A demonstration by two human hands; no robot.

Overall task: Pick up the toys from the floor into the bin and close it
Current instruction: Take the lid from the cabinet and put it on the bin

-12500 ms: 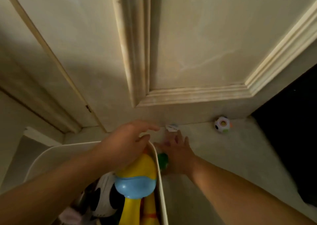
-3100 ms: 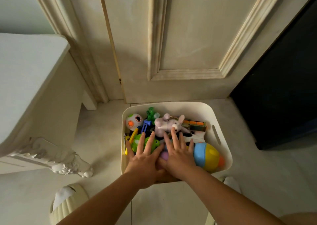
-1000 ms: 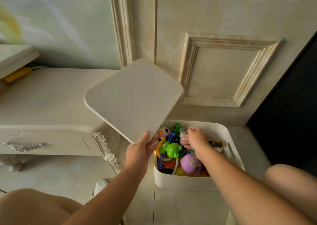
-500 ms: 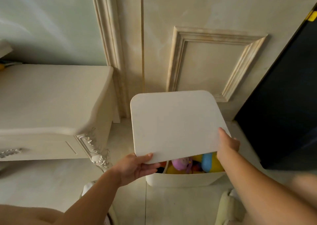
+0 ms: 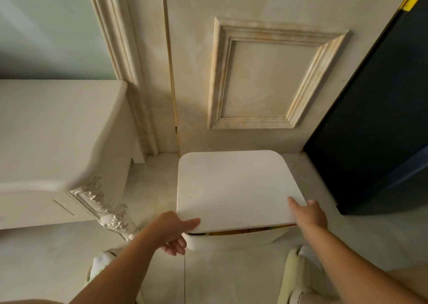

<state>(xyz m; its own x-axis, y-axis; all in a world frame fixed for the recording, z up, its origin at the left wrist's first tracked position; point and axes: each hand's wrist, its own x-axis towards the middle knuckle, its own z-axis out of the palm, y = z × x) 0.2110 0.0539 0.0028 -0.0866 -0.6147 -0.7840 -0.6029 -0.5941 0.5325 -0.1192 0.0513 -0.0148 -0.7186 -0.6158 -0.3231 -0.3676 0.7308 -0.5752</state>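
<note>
Two hands clamp the white lid [image 5: 234, 188]: the left hand [image 5: 172, 230] pinches its near left corner, thumb on top, and the right hand [image 5: 309, 215] grips the near right corner. The lid covers the bin [image 5: 231, 240], near edge slightly raised, a thin gap showing toys [image 5: 245, 231]. The bin stands on the floor [image 5: 150, 188] before a door [image 5: 266, 79], between a pale dresser [image 5: 58, 130] and a dark cabinet [image 5: 375, 130].

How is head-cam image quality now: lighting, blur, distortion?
Head view: dim, warm, no glare. Head view: cabinet edge at left is smeared; lid, left hand and right hand look fairly sharp. Head view: wide-angle bows the door frame; dark panel at right shows little detail.
</note>
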